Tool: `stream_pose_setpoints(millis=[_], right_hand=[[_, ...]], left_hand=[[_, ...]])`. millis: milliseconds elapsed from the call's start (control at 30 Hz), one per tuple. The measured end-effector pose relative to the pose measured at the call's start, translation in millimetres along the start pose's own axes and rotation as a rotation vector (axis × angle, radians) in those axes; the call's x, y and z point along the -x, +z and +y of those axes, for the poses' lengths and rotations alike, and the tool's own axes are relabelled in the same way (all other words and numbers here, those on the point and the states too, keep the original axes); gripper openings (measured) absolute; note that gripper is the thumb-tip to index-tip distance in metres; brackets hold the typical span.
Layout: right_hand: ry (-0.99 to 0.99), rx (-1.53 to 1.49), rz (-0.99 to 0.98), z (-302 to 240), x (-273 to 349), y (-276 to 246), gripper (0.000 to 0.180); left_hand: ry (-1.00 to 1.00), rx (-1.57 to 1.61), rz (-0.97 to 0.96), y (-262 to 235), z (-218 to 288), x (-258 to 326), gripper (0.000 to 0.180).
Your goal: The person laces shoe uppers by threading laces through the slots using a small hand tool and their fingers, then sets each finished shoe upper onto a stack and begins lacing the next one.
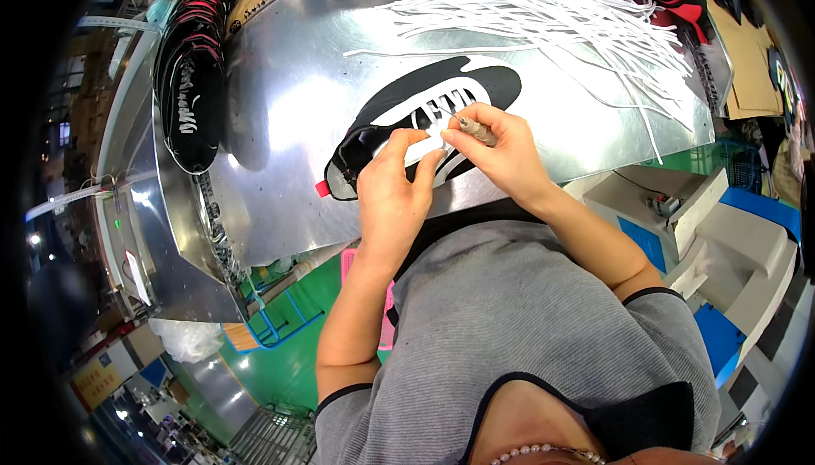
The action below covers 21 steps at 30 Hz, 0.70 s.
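Gripping a thin-tipped tool (480,133), the right hand (513,152) sits beside the left hand (393,195), which pinches a white piece (424,150), both covering part of the black shoe upper (409,88) on the metal table (284,117); white laces (543,16) sprawl beyond, red-and-black stacks (197,33) flanking.

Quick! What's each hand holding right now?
Left hand: finger and thumb at a white piece on the shoe; can't tell if pinched.
Right hand: closed, holding a small tool.
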State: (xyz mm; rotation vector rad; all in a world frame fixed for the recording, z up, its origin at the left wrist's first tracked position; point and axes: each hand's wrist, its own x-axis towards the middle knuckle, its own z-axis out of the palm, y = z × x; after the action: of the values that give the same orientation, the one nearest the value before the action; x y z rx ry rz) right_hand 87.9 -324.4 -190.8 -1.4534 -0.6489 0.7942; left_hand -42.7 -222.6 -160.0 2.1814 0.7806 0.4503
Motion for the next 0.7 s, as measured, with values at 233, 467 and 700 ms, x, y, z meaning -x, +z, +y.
stream_pose_setpoints(millis=[233,467,700], right_hand=[[-0.140,0.227,-0.095,-3.9,20.5,-17.9,0.017],[-0.062,0.378,-0.180,-12.6,9.7,-20.8,0.016],[-0.073,0.589,-0.254,-15.8,-6.3,-14.3,0.019]], left_hand=[[0.048,-0.002,0.106,4.2,-1.3,-4.9,0.020],[0.081,0.011,0.059,4.5,-2.3,-7.3,0.017],[0.238,-0.097,0.024,6.0,-8.5,-5.4,0.022]])
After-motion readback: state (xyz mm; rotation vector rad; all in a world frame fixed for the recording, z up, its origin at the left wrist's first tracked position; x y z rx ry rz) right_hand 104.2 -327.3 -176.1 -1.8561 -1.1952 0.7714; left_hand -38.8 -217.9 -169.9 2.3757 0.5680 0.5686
